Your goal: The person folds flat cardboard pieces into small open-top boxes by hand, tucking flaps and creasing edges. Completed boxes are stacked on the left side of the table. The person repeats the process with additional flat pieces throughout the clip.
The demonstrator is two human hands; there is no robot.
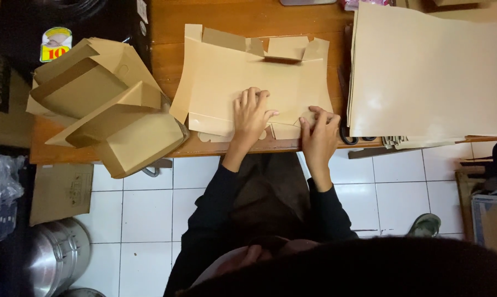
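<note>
Wooden table, flat box blank under both hands' fingers

tan cardboard sheet, brown wooden table

Long black sleeves, snug at wrists; dark brown trousers

My left hand lies flat, palm down with fingers spread and pointing away from me, while just beside it my right hand is curled, fingertips pinched together, both forearms in black sleeves angling inward.
</note>
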